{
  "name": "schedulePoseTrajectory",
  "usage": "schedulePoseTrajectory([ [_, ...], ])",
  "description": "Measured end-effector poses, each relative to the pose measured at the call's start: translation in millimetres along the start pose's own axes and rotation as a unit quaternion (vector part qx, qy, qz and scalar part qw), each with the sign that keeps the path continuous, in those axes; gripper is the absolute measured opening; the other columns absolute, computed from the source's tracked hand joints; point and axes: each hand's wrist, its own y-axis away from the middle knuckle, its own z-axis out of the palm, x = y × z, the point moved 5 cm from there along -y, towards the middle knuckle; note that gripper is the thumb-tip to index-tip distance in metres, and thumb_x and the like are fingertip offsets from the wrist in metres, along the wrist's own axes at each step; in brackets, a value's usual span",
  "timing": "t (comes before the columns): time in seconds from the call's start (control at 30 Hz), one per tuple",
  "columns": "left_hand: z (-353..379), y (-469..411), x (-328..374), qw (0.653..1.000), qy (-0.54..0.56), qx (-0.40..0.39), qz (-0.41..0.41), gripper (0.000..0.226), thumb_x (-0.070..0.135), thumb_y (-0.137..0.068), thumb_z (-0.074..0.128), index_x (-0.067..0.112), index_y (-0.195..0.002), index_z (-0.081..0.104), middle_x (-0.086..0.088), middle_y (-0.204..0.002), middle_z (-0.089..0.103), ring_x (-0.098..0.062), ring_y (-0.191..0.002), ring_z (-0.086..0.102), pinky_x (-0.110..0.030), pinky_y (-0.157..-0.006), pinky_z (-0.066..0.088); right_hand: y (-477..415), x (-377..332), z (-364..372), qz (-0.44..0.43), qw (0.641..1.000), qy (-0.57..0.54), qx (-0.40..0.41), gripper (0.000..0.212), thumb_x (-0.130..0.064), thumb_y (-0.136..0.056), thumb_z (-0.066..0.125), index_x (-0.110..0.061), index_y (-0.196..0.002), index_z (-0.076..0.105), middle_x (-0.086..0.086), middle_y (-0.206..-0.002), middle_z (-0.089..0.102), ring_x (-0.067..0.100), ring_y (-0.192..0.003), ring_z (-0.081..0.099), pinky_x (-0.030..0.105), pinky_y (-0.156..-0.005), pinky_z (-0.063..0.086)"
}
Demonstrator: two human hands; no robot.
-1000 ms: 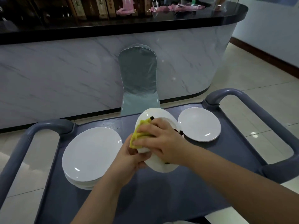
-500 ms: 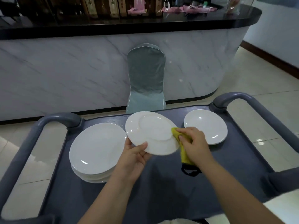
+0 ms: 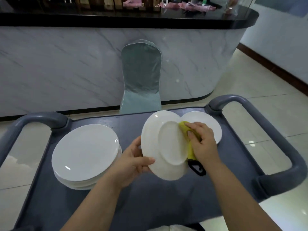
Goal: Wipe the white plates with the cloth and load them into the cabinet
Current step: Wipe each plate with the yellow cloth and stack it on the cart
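Plate stack (image 3: 85, 154) left on the cart (image 3: 130, 205) — single plate (image 3: 211, 125) right, chair (image 3: 140, 77) behind.

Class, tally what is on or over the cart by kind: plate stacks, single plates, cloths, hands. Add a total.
Plate stack: 1
Single plates: 2, held plate and flat plate
Cloth: 1
Hands: 2, left hand and right hand
Total: 6

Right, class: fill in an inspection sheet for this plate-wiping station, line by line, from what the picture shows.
Surface: grey cart top, handles at both ends.
Job's things: held plate tilted, underside showing; yellow cloth against it; plate stack left; single plate right.
Clutter: pink items on the counter top.
Hands: left hand grips the held plate's rim; right hand holds the yellow cloth.
Cables: nothing seen.
Surroundings: covered chair, marble counter, tiled floor.
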Motion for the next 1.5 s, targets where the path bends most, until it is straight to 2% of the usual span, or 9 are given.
schedulePoseTrajectory([
  [0.17, 14, -5, 3, 0.997, 0.010, 0.042, 0.058, 0.065, -0.010, -0.070, 0.065, 0.018, -0.127, 0.052, -0.012, -0.111, 0.069, -0.029, -0.100, 0.068, -0.044, -0.071, 0.060, -3, -32, 26, -0.177, 0.981, 0.075, -0.037, 0.032, -0.008, -0.092, 0.062, -0.019, -0.121, 0.067, 0.001, -0.123, 0.056, 0.019, -0.107, 0.041, 0.024, -0.103, 0.033],
  [0.3, 3, -6, 5, 0.995, 0.043, 0.048, 0.070, 0.062, -0.008, -0.073, 0.065, 0.018, -0.128, 0.052, -0.009, -0.114, 0.070, -0.027, -0.103, 0.068, -0.038, -0.071, 0.058, 8, 9, 10, -0.017, 0.999, 0.026, -0.021, 0.036, -0.002, -0.092, 0.060, -0.030, -0.115, 0.065, -0.007, -0.112, 0.054, 0.022, -0.108, 0.042, 0.030, -0.101, 0.037],
  [0.43, -4, -11, -15, 0.991, 0.095, 0.084, 0.050, 0.064, -0.006, -0.071, 0.067, 0.021, -0.128, 0.055, -0.011, -0.118, 0.068, -0.027, -0.098, 0.069, -0.037, -0.070, 0.058, 52, -11, 21, -0.102, 0.993, 0.052, -0.024, 0.036, -0.007, -0.090, 0.061, -0.033, -0.115, 0.065, -0.012, -0.116, 0.049, 0.019, -0.106, 0.043, 0.010, -0.099, 0.028],
  [0.63, -6, -14, -18, 0.989, 0.116, 0.079, 0.048, 0.068, -0.006, -0.071, 0.068, 0.021, -0.131, 0.051, -0.012, -0.116, 0.069, -0.029, -0.094, 0.071, -0.036, -0.067, 0.058, 47, -8, 24, -0.139, 0.986, 0.035, -0.082, 0.035, -0.012, -0.089, 0.060, -0.033, -0.116, 0.066, -0.024, -0.124, 0.045, 0.012, -0.111, 0.042, 0.016, -0.103, 0.032],
  [0.87, 11, -8, -14, 1.000, -0.001, 0.003, 0.010, 0.071, -0.004, -0.070, 0.073, 0.024, -0.130, 0.051, -0.014, -0.109, 0.070, -0.034, -0.101, 0.068, -0.042, -0.071, 0.059, -20, -8, 5, -0.106, 0.991, 0.067, -0.035, 0.031, -0.002, -0.092, 0.060, -0.023, -0.113, 0.069, -0.012, -0.114, 0.053, 0.013, -0.106, 0.037, 0.038, -0.101, 0.037],
  [1.07, 10, -6, -4, 0.998, -0.015, 0.023, 0.060, 0.062, -0.006, -0.075, 0.069, 0.020, -0.128, 0.051, -0.023, -0.111, 0.067, -0.039, -0.104, 0.066, -0.046, -0.074, 0.058, 24, -57, 37, -0.335, 0.928, 0.060, -0.154, 0.025, -0.021, -0.096, 0.053, -0.022, -0.114, 0.071, -0.002, -0.128, 0.056, 0.028, -0.111, 0.048, 0.035, -0.102, 0.034],
  [1.2, 11, -6, -11, 0.999, -0.020, 0.023, 0.034, 0.063, -0.003, -0.075, 0.070, 0.024, -0.128, 0.052, -0.018, -0.110, 0.069, -0.036, -0.105, 0.067, -0.045, -0.075, 0.058, 17, -58, 27, -0.344, 0.921, 0.095, -0.156, 0.024, -0.016, -0.092, 0.057, -0.018, -0.109, 0.074, 0.003, -0.122, 0.061, 0.035, -0.103, 0.050, 0.047, -0.091, 0.043],
  [1.33, 15, -8, -17, 0.998, -0.025, 0.027, 0.042, 0.056, -0.004, -0.076, 0.069, 0.023, -0.123, 0.058, -0.015, -0.112, 0.070, -0.034, -0.105, 0.067, -0.043, -0.073, 0.058, 5, -88, 59, -0.428, 0.865, 0.136, -0.223, 0.021, -0.017, -0.090, 0.063, -0.024, -0.108, 0.074, 0.000, -0.123, 0.062, 0.032, -0.100, 0.050, 0.043, -0.092, 0.041],
  [1.5, 8, -9, -22, 0.998, 0.030, 0.043, 0.040, 0.061, -0.004, -0.071, 0.073, 0.026, -0.122, 0.057, -0.014, -0.108, 0.070, -0.030, -0.096, 0.070, -0.037, -0.067, 0.058, -65, -52, 51, -0.146, 0.970, 0.064, -0.184, 0.025, -0.010, -0.093, 0.060, -0.024, -0.111, 0.072, -0.002, -0.116, 0.060, 0.022, -0.111, 0.046, 0.023, -0.099, 0.030],
])
